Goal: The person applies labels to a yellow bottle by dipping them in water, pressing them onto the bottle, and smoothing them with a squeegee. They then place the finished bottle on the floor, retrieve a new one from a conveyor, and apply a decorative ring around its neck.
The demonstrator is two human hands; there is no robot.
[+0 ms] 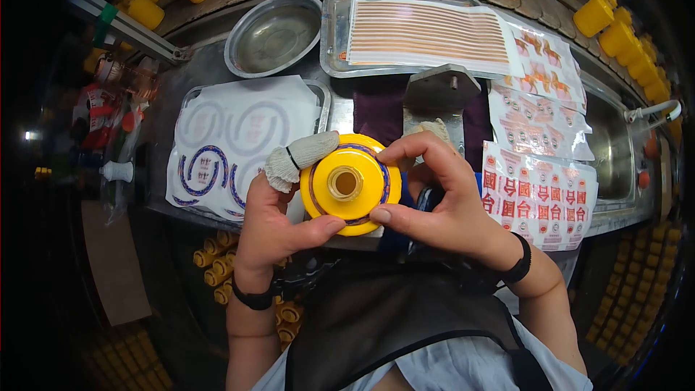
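Observation:
A glossy yellow bottle (357,204), its round open mouth facing up at me, is held between both hands. A patterned blue-and-red ring band runs around its shoulder. My left hand (279,221) grips the left side, thumb at the front and a white cloth cover, tied with a dark band, over a finger. My right hand (452,206) is closed on the right side, its thumb and index finger touching the band. To the left of the bottle lies a decal sheet (250,105) with curved blue-and-red bands, partly under a translucent layer.
A metal bowl (239,54) sits at the back left. Beside it, a metal tray (333,58) bears a striped sheet (431,36). A metal stand (441,94) rises behind the bottle. Printed sheets (539,199) lie right, near a sink (612,166). Several yellow bottles (597,14) line the curved conveyor.

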